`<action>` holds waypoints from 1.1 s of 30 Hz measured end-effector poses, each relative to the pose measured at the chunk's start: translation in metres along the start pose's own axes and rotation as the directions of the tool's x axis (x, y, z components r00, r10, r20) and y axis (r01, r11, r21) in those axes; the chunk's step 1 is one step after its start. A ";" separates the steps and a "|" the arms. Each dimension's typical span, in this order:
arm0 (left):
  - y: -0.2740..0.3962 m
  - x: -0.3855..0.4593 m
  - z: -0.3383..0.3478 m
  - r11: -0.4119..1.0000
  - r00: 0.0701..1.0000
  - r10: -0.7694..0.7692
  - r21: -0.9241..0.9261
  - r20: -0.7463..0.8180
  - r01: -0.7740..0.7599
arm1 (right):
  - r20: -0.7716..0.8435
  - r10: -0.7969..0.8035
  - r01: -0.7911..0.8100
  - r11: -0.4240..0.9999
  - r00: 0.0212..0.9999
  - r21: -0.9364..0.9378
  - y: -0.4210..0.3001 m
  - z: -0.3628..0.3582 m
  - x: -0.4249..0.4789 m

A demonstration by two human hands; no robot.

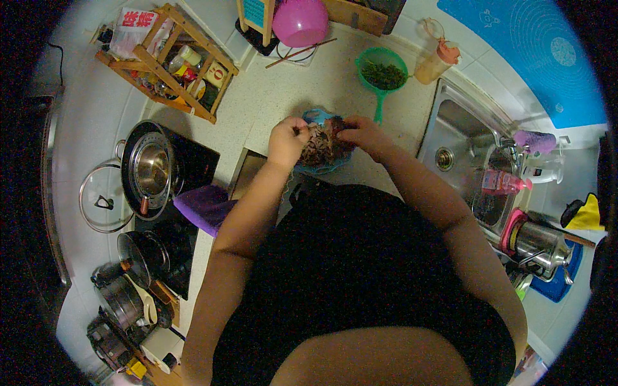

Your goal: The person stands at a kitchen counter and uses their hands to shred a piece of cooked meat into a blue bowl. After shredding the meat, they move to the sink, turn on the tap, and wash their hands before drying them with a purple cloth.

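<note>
A light-blue plastic basket sits at the counter's front edge, close before my body. Brown and greyish shredded food pieces, possibly mushrooms, fill it. At its left side my left hand has thumb and fingers curled together over the food; whatever is between the fingertips is too small to make out. From the right, my right hand reaches over the rim, its fingers closed on a dark brown food piece. Both hands are close together above the basket.
A green strainer with leafy greens stands behind, near a steel sink. Left are a pan on the dark hob, a purple cloth and a wooden spice rack. A pink bowl and chopsticks lie at the back.
</note>
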State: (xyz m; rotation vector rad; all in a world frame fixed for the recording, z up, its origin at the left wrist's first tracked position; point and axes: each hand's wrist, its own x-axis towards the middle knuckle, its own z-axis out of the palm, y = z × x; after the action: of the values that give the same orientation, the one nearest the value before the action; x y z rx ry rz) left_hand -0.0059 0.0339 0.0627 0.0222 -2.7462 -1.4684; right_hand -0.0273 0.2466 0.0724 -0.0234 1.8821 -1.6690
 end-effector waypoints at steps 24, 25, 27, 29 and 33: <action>0.046 -0.011 0.004 0.969 0.969 0.228 0.070 0.098 -0.235 | -0.065 -0.012 0.003 0.991 0.998 -0.136 -0.014 0.008 -0.004; 0.045 -0.011 0.003 0.970 0.968 0.228 0.064 0.103 -0.235 | -0.045 -0.012 0.005 0.988 0.999 -0.155 -0.015 0.007 -0.005; 0.042 -0.010 0.004 0.983 0.978 0.164 0.067 0.125 -0.174 | -0.016 0.002 -0.004 0.987 1.000 -0.161 -0.017 0.005 -0.007; 0.035 -0.008 0.004 0.990 0.986 0.120 0.062 0.119 -0.128 | 0.022 0.004 -0.001 0.992 1.000 -0.127 -0.016 0.004 -0.007; 0.010 -0.003 0.005 0.996 0.997 0.071 0.050 0.023 -0.072 | -0.042 0.024 -0.025 0.999 0.999 -0.022 -0.008 0.003 -0.004</action>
State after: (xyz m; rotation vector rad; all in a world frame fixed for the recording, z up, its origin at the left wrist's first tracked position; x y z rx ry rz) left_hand -0.0035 0.0433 0.0684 -0.0909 -2.7694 -1.3891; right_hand -0.0259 0.2436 0.0809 0.0249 1.9243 -1.6440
